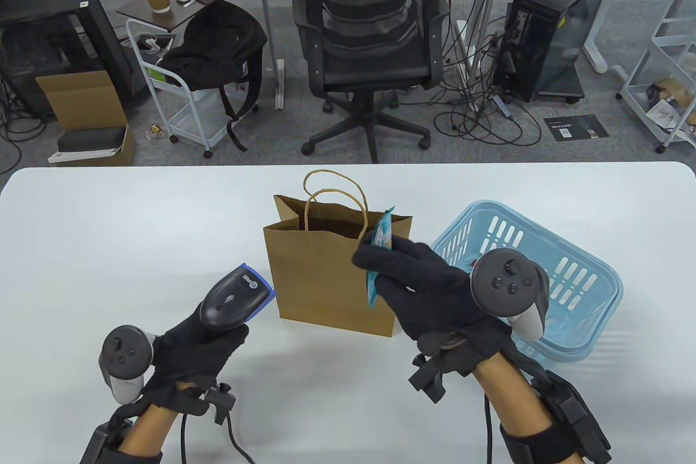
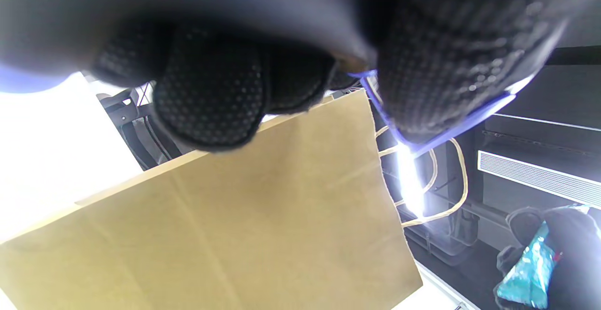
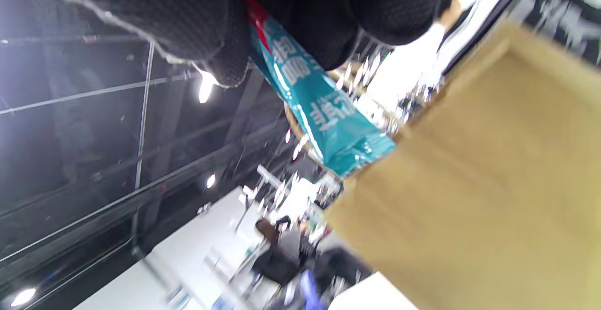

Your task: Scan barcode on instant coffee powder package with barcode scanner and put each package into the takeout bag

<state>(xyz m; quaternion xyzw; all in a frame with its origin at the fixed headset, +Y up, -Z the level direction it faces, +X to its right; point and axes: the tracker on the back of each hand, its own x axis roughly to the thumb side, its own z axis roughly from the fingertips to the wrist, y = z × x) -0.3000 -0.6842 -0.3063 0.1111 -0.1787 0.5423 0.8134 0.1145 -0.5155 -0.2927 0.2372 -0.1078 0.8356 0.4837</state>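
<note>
A brown paper takeout bag (image 1: 321,273) stands open in the middle of the table, its handles up. My right hand (image 1: 402,279) pinches a teal coffee powder package (image 1: 380,238) upright in front of the bag's right side, its top end near the rim. The package (image 3: 324,112) shows teal with white print against the bag (image 3: 488,197) in the right wrist view. My left hand (image 1: 196,344) grips a black and blue barcode scanner (image 1: 234,298) left of the bag, its head pointing toward the bag. The bag (image 2: 235,235) fills the left wrist view, with the package (image 2: 528,272) at the lower right.
A light blue plastic basket (image 1: 565,273) stands on the table right of the bag, behind my right hand. The white table (image 1: 109,246) stretches left. Beyond the far edge are an office chair (image 1: 370,39), a cart and cables on the floor.
</note>
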